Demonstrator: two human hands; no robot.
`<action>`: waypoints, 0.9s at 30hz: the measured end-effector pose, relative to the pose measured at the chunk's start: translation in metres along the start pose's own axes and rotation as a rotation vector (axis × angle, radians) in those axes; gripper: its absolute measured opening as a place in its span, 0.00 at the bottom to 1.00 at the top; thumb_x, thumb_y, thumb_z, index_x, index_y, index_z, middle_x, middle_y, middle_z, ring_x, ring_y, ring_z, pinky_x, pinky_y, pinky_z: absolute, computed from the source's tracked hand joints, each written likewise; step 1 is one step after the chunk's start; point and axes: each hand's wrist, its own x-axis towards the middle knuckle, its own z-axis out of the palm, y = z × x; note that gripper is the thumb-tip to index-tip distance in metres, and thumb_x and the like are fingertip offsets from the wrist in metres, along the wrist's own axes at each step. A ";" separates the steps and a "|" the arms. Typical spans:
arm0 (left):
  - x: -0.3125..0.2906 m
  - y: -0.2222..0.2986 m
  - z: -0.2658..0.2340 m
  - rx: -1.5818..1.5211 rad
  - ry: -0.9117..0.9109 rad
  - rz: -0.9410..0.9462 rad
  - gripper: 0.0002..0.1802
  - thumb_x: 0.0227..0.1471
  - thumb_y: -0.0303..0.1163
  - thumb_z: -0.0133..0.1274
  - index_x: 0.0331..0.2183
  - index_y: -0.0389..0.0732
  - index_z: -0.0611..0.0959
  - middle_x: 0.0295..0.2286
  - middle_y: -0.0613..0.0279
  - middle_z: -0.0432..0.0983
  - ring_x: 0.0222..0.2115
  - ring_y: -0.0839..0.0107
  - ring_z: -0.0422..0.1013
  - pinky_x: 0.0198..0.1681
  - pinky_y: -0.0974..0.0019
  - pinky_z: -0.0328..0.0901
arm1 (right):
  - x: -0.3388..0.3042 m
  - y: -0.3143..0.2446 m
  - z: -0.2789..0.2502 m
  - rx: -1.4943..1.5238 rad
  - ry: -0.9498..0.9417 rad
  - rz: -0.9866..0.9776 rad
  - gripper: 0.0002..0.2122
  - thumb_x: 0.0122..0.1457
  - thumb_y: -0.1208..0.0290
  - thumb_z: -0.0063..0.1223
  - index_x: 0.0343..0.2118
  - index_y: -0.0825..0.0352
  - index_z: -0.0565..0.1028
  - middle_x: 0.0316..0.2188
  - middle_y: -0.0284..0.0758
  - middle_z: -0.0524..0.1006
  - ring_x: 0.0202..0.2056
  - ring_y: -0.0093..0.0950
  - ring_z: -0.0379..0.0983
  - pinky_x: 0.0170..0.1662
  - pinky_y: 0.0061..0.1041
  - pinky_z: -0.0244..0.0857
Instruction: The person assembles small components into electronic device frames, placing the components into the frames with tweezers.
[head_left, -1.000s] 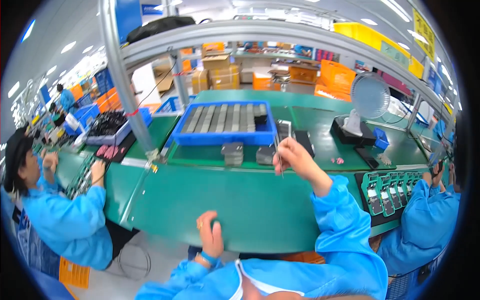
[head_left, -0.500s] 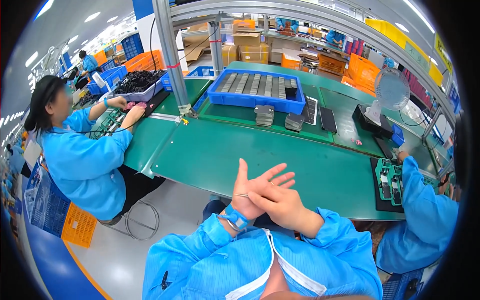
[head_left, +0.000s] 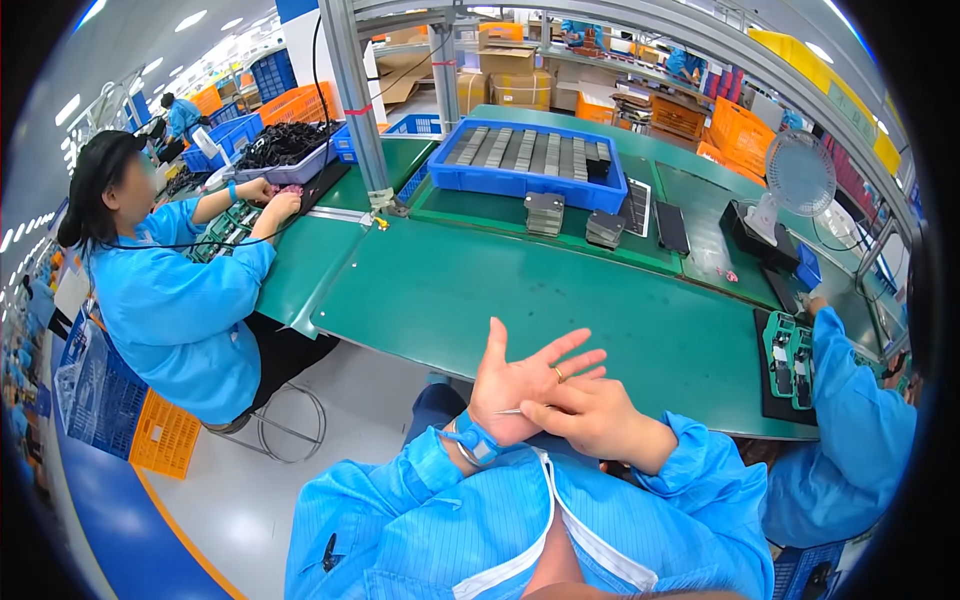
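My left hand (head_left: 520, 388) is held palm up in front of my chest, its fingers and thumb spread, with a ring on one finger. Around that wrist sits a blue wrist strap (head_left: 472, 438). My right hand (head_left: 603, 418) lies across the lower edge of the left palm, its thumb and index finger pinching a thin, needle-like metal piece (head_left: 508, 411). The thin end extends over the heel of the left palm; whether it touches the skin I cannot tell. The right hand's other fingers are partly hidden.
Beyond my hands is a green worktable (head_left: 480, 290). A blue tray (head_left: 530, 180) holds rows of grey blocks, with stacked flat pieces (head_left: 545, 214) before it. A fan (head_left: 800, 175) and green fixtures (head_left: 788, 360) stand right. A co-worker (head_left: 170, 280) works at left; another's sleeve (head_left: 850, 400) is at right.
The thin metal piece has shifted from the base of my left thumb toward the heel of the palm, along with my right hand. The whole view has turned slightly.
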 end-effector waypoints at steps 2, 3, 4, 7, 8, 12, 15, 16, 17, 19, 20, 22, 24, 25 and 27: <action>0.000 -0.004 0.002 -0.024 -0.053 -0.023 0.60 0.42 0.81 0.24 0.62 0.41 0.54 0.60 0.42 0.48 0.61 0.46 0.46 0.62 0.45 0.45 | 0.000 0.002 0.003 -0.037 0.043 0.062 0.16 0.43 0.74 0.56 0.39 0.56 0.78 0.28 0.32 0.77 0.26 0.28 0.74 0.21 0.25 0.66; 0.000 -0.003 0.004 0.009 -0.069 0.019 0.60 0.42 0.81 0.24 0.62 0.42 0.53 0.60 0.42 0.47 0.61 0.46 0.46 0.62 0.45 0.45 | 0.001 0.001 0.008 -0.083 0.078 0.108 0.18 0.43 0.74 0.55 0.40 0.55 0.78 0.29 0.31 0.76 0.27 0.28 0.74 0.21 0.25 0.65; -0.001 -0.002 0.005 0.006 -0.070 0.019 0.60 0.42 0.81 0.24 0.62 0.42 0.53 0.60 0.42 0.47 0.61 0.46 0.46 0.62 0.45 0.45 | 0.007 0.001 0.007 -0.078 0.115 0.121 0.18 0.42 0.74 0.56 0.40 0.55 0.78 0.30 0.31 0.76 0.27 0.28 0.74 0.21 0.25 0.65; -0.001 -0.002 0.006 0.010 -0.071 0.023 0.61 0.41 0.81 0.23 0.63 0.42 0.51 0.60 0.43 0.46 0.61 0.46 0.45 0.62 0.45 0.45 | -0.001 0.004 0.008 -0.034 0.061 0.064 0.18 0.41 0.74 0.56 0.40 0.56 0.78 0.31 0.31 0.76 0.28 0.29 0.74 0.21 0.25 0.66; -0.002 -0.005 0.005 -0.023 -0.084 -0.010 0.61 0.41 0.82 0.22 0.62 0.43 0.52 0.60 0.44 0.47 0.61 0.48 0.46 0.63 0.47 0.45 | 0.001 0.005 0.002 -0.012 0.056 0.008 0.18 0.41 0.77 0.57 0.39 0.57 0.78 0.29 0.32 0.78 0.24 0.28 0.74 0.21 0.24 0.66; -0.003 -0.006 0.008 -0.041 -0.131 -0.043 0.61 0.41 0.82 0.21 0.62 0.43 0.54 0.60 0.45 0.48 0.61 0.49 0.46 0.63 0.49 0.46 | 0.001 0.005 -0.002 0.021 0.075 -0.018 0.18 0.41 0.77 0.57 0.40 0.57 0.78 0.28 0.32 0.78 0.24 0.27 0.74 0.21 0.23 0.66; -0.001 -0.008 0.011 -0.010 -0.093 -0.003 0.61 0.40 0.82 0.21 0.62 0.44 0.54 0.60 0.46 0.48 0.61 0.49 0.47 0.62 0.49 0.47 | -0.001 0.002 0.000 -0.028 0.124 0.087 0.19 0.41 0.76 0.57 0.40 0.57 0.79 0.27 0.31 0.77 0.23 0.26 0.73 0.21 0.23 0.66; -0.001 -0.008 0.011 -0.010 -0.092 -0.002 0.61 0.40 0.82 0.21 0.62 0.44 0.54 0.60 0.46 0.48 0.61 0.49 0.47 0.62 0.49 0.47 | 0.000 0.001 -0.001 -0.037 0.117 0.069 0.19 0.40 0.76 0.57 0.39 0.56 0.79 0.26 0.31 0.77 0.24 0.26 0.73 0.21 0.23 0.66; -0.002 -0.008 0.011 -0.023 -0.103 -0.027 0.61 0.40 0.82 0.22 0.62 0.44 0.53 0.60 0.44 0.46 0.61 0.48 0.46 0.62 0.47 0.47 | 0.001 0.000 -0.002 -0.046 0.109 0.052 0.18 0.40 0.76 0.57 0.39 0.56 0.79 0.26 0.31 0.77 0.24 0.26 0.73 0.21 0.23 0.66; -0.003 -0.008 0.011 -0.037 -0.112 -0.052 0.61 0.40 0.82 0.23 0.63 0.43 0.51 0.61 0.43 0.44 0.61 0.47 0.46 0.62 0.46 0.47 | 0.002 0.001 -0.013 -0.008 0.047 0.022 0.18 0.40 0.76 0.57 0.39 0.56 0.79 0.25 0.31 0.76 0.24 0.26 0.73 0.21 0.23 0.66; -0.004 -0.009 0.011 -0.032 -0.119 -0.056 0.61 0.41 0.82 0.22 0.63 0.43 0.51 0.61 0.43 0.45 0.61 0.47 0.46 0.62 0.46 0.47 | 0.002 0.001 -0.016 0.028 -0.015 -0.009 0.18 0.40 0.75 0.57 0.39 0.55 0.79 0.25 0.31 0.76 0.24 0.26 0.73 0.21 0.23 0.66; -0.005 -0.010 0.013 -0.028 -0.127 -0.062 0.61 0.41 0.82 0.22 0.63 0.43 0.51 0.61 0.42 0.45 0.61 0.47 0.46 0.62 0.47 0.47 | 0.004 -0.002 -0.013 -0.003 0.027 0.055 0.18 0.40 0.75 0.57 0.39 0.55 0.79 0.25 0.30 0.76 0.23 0.26 0.73 0.20 0.23 0.65; -0.005 -0.011 0.021 -0.003 -0.102 -0.018 0.59 0.42 0.81 0.19 0.62 0.44 0.53 0.61 0.46 0.46 0.60 0.50 0.49 0.62 0.49 0.47 | 0.002 -0.003 -0.013 -0.037 0.067 0.118 0.18 0.40 0.75 0.58 0.39 0.54 0.79 0.24 0.30 0.76 0.23 0.25 0.73 0.20 0.24 0.65; -0.005 -0.011 0.021 -0.003 -0.103 -0.017 0.59 0.42 0.81 0.19 0.62 0.44 0.53 0.61 0.46 0.46 0.60 0.50 0.49 0.62 0.49 0.47 | 0.001 -0.002 -0.013 -0.026 0.048 0.113 0.18 0.41 0.75 0.58 0.39 0.55 0.79 0.24 0.30 0.75 0.23 0.25 0.73 0.20 0.24 0.65; -0.006 -0.012 0.020 -0.008 -0.125 -0.063 0.59 0.42 0.81 0.19 0.63 0.45 0.53 0.61 0.46 0.46 0.60 0.50 0.49 0.62 0.49 0.47 | -0.001 0.000 -0.015 -0.015 0.028 0.107 0.18 0.41 0.75 0.58 0.39 0.55 0.79 0.24 0.30 0.75 0.22 0.26 0.72 0.19 0.24 0.64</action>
